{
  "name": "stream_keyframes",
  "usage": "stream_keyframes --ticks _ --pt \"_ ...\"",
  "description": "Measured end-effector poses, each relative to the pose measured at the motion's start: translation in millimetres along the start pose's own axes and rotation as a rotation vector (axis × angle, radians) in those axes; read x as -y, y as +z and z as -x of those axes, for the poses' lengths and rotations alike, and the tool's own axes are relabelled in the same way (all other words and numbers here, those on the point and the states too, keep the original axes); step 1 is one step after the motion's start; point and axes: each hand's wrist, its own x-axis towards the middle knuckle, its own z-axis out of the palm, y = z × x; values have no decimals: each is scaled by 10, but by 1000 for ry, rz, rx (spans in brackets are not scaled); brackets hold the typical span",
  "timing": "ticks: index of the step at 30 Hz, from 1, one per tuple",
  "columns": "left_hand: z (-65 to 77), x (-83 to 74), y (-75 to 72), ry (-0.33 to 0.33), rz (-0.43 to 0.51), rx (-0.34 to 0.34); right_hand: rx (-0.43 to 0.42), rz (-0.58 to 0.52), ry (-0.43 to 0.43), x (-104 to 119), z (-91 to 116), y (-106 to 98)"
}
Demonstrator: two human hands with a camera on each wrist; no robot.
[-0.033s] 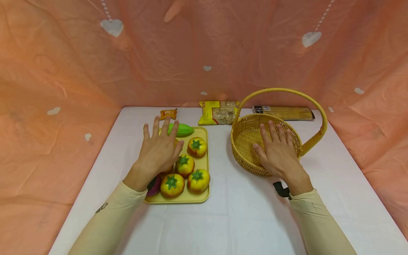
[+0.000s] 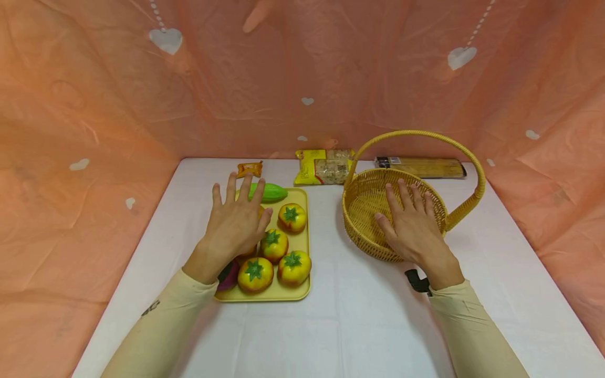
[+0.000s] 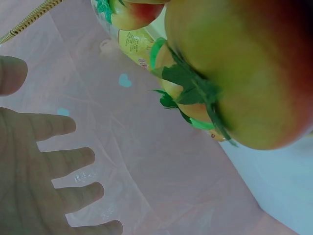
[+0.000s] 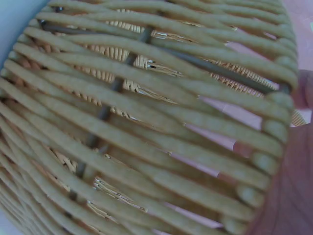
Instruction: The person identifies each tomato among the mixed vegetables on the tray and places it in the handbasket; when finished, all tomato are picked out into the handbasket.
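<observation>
My left hand (image 2: 233, 220) is held palm down with spread, straight fingers over the left part of a yellow tray (image 2: 283, 296). On the tray lie several yellow-red fruits (image 2: 256, 274) with green star-shaped leaves, a long green vegetable (image 2: 271, 192) and a purple vegetable (image 2: 229, 277), partly hidden by my left wrist. The left wrist view has a fruit (image 3: 244, 73) close up, apart from the spread fingers (image 3: 68, 161). My right hand (image 2: 415, 231) spreads its straight fingers over the round wicker basket (image 2: 361, 231). In the right wrist view, the basket's woven side (image 4: 146, 112) covers part of that hand.
Along the back edge lie a small orange packet (image 2: 249, 169), a yellow bag with a clear window (image 2: 326, 168) and a long pack of what looks like spaghetti (image 2: 425, 167). The basket's tall handle (image 2: 416, 134) arches upward. Pinkish-orange cloth (image 2: 302, 68) encloses the white table (image 2: 302, 336) behind and at both sides.
</observation>
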Motion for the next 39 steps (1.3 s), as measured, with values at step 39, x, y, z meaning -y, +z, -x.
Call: stream_keyframes --ticks 39 --pt "395 1183 -196 12 675 -191 -116 -536 -418 126 486 4"
